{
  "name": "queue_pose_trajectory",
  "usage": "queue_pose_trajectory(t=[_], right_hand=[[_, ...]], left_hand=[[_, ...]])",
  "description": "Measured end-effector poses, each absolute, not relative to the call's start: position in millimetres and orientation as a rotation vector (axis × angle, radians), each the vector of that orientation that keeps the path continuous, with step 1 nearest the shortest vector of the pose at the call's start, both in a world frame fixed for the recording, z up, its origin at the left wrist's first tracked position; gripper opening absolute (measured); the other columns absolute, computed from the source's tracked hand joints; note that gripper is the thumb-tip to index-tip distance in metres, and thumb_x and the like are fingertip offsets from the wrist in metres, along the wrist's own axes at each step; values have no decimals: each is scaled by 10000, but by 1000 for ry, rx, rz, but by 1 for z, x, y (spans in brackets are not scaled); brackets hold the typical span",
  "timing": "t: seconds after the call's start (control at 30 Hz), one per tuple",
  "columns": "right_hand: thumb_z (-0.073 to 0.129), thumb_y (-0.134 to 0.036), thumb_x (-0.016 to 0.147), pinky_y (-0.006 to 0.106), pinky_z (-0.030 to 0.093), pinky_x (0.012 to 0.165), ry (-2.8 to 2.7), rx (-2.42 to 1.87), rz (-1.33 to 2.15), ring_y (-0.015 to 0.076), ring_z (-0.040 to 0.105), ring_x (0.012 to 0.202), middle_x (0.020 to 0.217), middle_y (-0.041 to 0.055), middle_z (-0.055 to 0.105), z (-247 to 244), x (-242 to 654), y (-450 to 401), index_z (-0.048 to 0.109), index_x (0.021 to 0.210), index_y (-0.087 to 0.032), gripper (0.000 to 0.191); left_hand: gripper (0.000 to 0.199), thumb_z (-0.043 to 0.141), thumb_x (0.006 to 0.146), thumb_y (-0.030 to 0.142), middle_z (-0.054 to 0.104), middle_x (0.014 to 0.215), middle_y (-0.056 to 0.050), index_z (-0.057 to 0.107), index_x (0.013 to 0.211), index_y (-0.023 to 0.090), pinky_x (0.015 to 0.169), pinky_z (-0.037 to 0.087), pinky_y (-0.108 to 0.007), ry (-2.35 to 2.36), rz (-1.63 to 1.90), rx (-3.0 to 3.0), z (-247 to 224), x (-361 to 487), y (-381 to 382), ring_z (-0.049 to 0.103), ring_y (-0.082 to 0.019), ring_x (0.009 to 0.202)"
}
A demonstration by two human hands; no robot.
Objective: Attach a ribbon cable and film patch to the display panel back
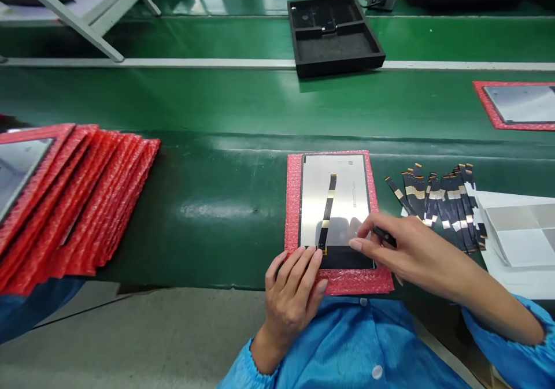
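Observation:
A display panel (pixel 353 181) with a silvery back and a black strip along its near edge lies on a pink bubble-wrap sheet (pixel 293 204). Across it runs a black flex cable (pixel 329 207) with gold bands, its near end at the black strip. My left hand (pixel 292 288) rests on the panel's near left corner, fingers stretched out, fingertips beside that cable end. Over the panel's near right side, my right hand (pixel 401 244) is closed around a black pen-like tool (pixel 384 237); the tool's tip is hidden by the fingers.
Several loose flex cables (pixel 455 204) are heaped at right, by a white sheet (pixel 515 276). Red bubble-wrap sleeves (pixel 108 198) lean in a row at left. Further back sit a black tray (pixel 338 48) and another wrapped panel (pixel 520 104). The green bench (pixel 208 215) ends near my lap.

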State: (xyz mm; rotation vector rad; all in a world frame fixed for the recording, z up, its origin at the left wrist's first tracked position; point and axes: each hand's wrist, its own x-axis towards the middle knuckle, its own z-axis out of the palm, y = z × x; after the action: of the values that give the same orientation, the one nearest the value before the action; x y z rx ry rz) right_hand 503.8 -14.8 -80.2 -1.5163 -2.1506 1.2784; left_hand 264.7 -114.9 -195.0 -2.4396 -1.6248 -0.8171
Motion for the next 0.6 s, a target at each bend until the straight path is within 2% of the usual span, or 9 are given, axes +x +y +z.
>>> queue_pose_trajectory(t=[0.2,0.3,0.4,0.47,0.53,0.6], right_hand=[[571,-516,921,207,419,465,-1971,-1461,1591,125,528,523,592,-75,587,-93,521,-62,656,872,-328,211],[555,-518,920,219,443,515,-1931,-1381,1763,135,547,581,666,-80,584,-92,527,-85,618,919,-365,166],[505,-519,933,239,495,617,-1908,-1393,1734,153,598,686,776,-82,619,-89,538,-102,586,929,-386,156],[473,-525,943,257,517,658,-1775,-1441,1746,158,638,713,802,-87,637,-89,549,-111,594,895,-383,192],[478,-543,939,261,521,629,-1517,-1456,1837,147,670,653,765,-85,638,-93,562,-119,617,867,-368,234],[500,-556,929,271,535,630,-1267,-1390,1883,150,706,623,735,-70,659,-99,577,-127,652,874,-348,263]], left_hand=[[551,658,829,420,681,1275,-30,530,1364,387,959,596,-567,-1605,-735,-2434,-194,265,-114,640,-302,1214],[606,618,844,403,675,1288,-30,458,1428,376,1021,565,-575,-1642,-731,-2411,-193,268,-116,655,-303,1195],[633,586,849,381,679,1283,-21,415,1458,374,1121,494,-575,-1677,-781,-2339,-195,273,-118,659,-295,1194],[654,625,809,365,697,1246,-4,436,1432,424,1180,454,-525,-1691,-816,-2291,-196,278,-117,620,-294,1247],[695,701,718,313,731,1164,2,502,1362,478,1212,427,-483,-1687,-850,-2272,-194,281,-115,549,-306,1320],[712,731,625,227,759,1080,-3,586,1271,492,1238,388,-481,-1639,-895,-2293,-191,280,-110,478,-319,1375]])
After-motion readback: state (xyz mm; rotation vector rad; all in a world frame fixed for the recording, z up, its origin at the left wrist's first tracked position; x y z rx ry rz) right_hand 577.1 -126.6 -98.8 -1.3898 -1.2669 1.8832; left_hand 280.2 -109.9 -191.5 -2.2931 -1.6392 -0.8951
